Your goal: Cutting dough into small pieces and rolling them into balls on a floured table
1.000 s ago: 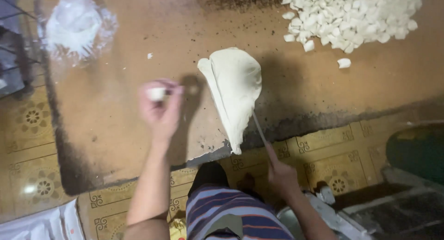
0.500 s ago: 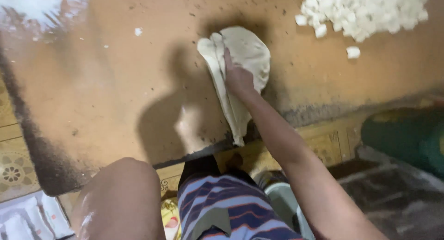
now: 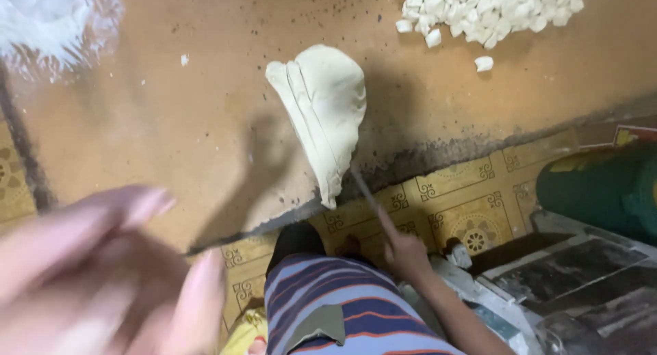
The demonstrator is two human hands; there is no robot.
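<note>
Right hand point(image 3: 405, 251) clenched on thin stick point(image 3: 366, 198) touching folded dough sheet point(image 3: 327, 109). Left hand point(image 3: 102, 273) blurred, fingers spread, released. Clear flour bag point(image 3: 51, 20) top left.

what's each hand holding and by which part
The right hand grips a thin dark stick at its lower end. The blurred left hand shows nothing clearly held.

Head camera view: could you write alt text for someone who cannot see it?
A folded sheet of pale dough lies on a floured brown board, with a thin stick in the right hand touching its lower end. The left hand is a blur near the lens; small dough pieces are heaped at top right.
</note>
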